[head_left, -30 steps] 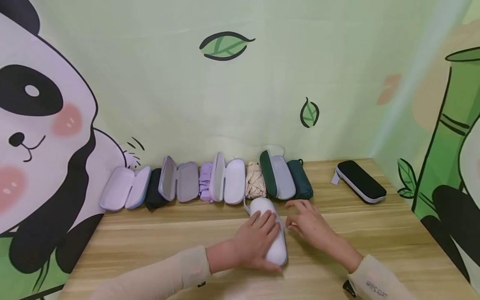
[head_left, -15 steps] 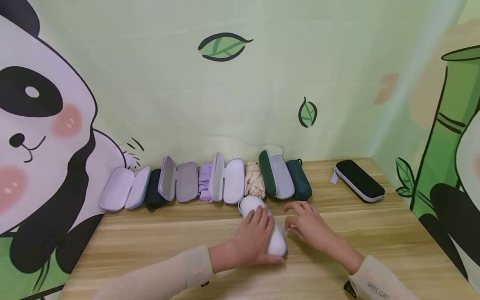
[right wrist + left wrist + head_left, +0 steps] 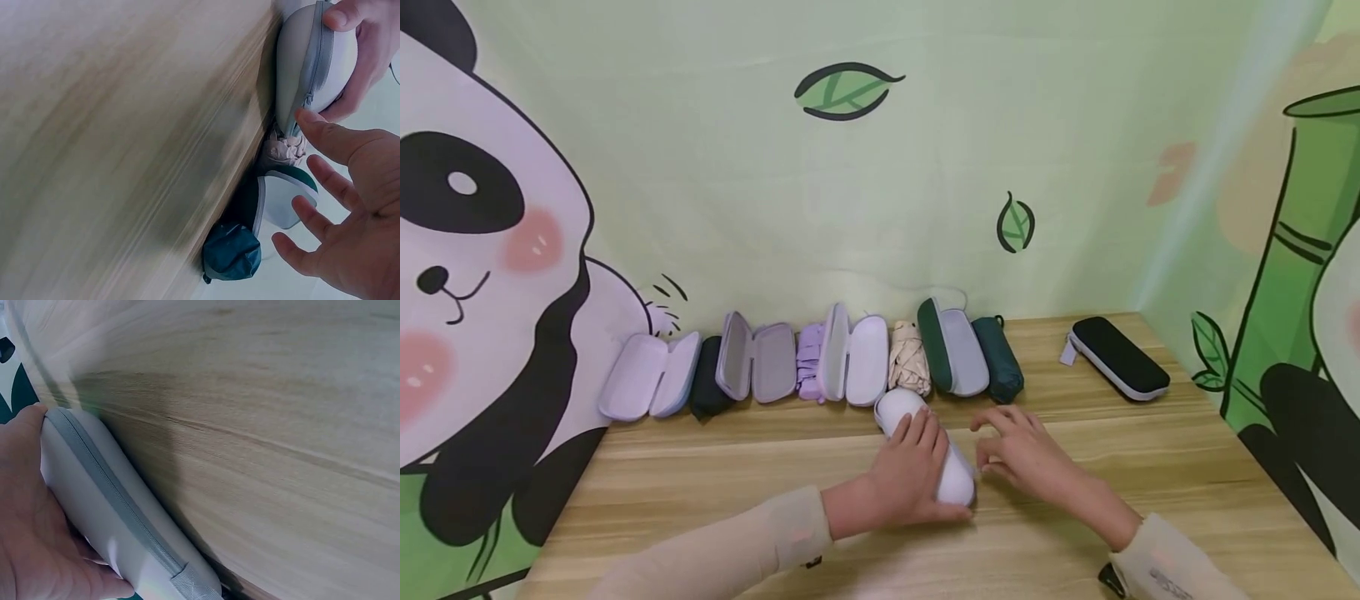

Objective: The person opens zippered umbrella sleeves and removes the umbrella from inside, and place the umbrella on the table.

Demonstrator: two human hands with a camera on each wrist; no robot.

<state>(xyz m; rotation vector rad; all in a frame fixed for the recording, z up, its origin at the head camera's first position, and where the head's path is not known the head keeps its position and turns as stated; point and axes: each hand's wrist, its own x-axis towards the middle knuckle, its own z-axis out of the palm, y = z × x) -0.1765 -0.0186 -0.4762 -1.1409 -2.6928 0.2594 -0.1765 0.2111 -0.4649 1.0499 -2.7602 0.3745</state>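
A white hard-shell zip case (image 3: 957, 483) stands on its edge at a slant on the table. My left hand (image 3: 906, 475) grips it, fingers laid over its top and thumb at its near end. In the left wrist view, a grey zipper (image 3: 112, 487) runs along the case to a fabric tab. My right hand (image 3: 1030, 450) is at the case's right side, thumb and forefinger together at the zipper pull (image 3: 308, 100). Its other fingers spread away in the right wrist view, and the thumb hides the forefinger's tip there.
Behind stand open cases in lilac (image 3: 636, 379), grey (image 3: 773, 367), white (image 3: 868, 362) and green (image 3: 966, 358). Between them sit folded umbrellas in black (image 3: 709, 387), purple (image 3: 809, 362), beige (image 3: 910, 358) and dark teal (image 3: 998, 362). A closed black case (image 3: 1120, 358) lies at right.
The white case has turned, its far end swinging left and its near end drawing slightly away from me. My left hand stays on it; my right hand has shifted slightly right and down.
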